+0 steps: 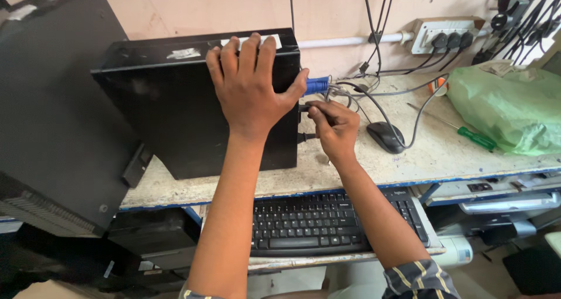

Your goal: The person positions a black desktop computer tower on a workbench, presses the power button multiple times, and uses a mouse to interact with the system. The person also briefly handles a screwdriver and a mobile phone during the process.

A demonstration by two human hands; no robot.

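The left hand (250,88) lies flat and spread on the black computer (175,106), which stands near the worktop's (444,153) left edge. The right hand (334,126) pinches a black plug (304,107) at its back.

On the bench (444,153), toward its left end: computer case (175,112), standing close to the back edge. Flat on the case's top right part: left hand (251,88). Just right of the case, at its rear panel: right hand (334,126), pinching a cable plug (304,107). Above that: another connector (317,85), plugged into the same panel. Further right, mid-bench: mouse (384,136). Beyond it: screwdriver (467,134), then bag (508,109) at the right end. On the wall behind: power strip (444,35). Below the front edge, on a tray: keyboard (327,220). Left of the bench: monitor (52,112).
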